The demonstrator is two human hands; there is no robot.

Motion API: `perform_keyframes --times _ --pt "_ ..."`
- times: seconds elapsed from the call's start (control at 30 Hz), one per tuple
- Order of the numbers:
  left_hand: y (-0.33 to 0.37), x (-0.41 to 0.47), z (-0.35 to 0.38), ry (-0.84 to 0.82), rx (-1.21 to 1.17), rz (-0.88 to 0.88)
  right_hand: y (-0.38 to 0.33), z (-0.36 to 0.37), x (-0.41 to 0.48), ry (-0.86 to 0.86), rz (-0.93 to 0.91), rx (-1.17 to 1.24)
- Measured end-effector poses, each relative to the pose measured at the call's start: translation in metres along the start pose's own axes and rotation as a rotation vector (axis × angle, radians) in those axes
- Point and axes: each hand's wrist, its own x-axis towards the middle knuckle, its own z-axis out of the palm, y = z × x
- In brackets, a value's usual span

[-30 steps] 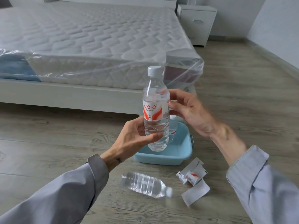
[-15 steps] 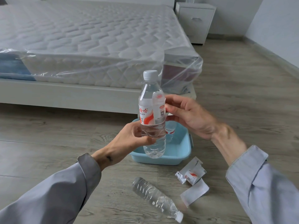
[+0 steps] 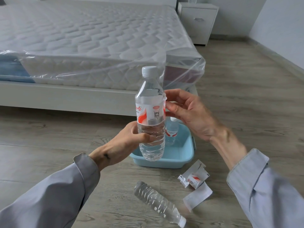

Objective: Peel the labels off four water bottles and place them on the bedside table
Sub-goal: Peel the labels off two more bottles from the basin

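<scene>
Head view: at centre, the left hand (image 3: 130, 142) clamps the lower body of an upright water bottle (image 3: 150, 116), while the right hand (image 3: 189, 114), at three o'clock, pinches its label (image 3: 150, 115) edge between thumb and fingertips.

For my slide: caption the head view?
Left hand holds bottle; right hand picks at its label.

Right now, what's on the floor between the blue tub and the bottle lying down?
Nothing. The head view shows bare wood floor between the blue tub and the lying bottle.
</scene>
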Motion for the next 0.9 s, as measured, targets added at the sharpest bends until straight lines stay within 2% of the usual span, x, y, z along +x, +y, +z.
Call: perform_keyframes --times 0.1,0.33,0.7,0.8,0.9 --pt "0.0031 -0.0002 -0.0006 -0.024 -0.019 0.011 -0.0042 0.0011 0.0010 0.001 -0.001 0.028" --pt "0.0047 0.0015 -0.0035 -0.023 -0.040 0.037 0.0005 0.0037 -0.0013 -0.152 0.130 -0.012" --pt "0.0083 0.0034 -0.0014 -0.048 0.040 0.047 -0.0009 0.0086 0.0006 -0.186 0.076 -0.044" --pt "0.0069 0.0051 -0.0004 0.021 0.068 0.072 -0.0006 0.0090 0.0007 -0.146 0.048 -0.030" --pt "0.0038 0.0065 0.0010 0.217 0.075 0.133 -0.0001 0.0067 0.0013 -0.067 0.019 -0.067"
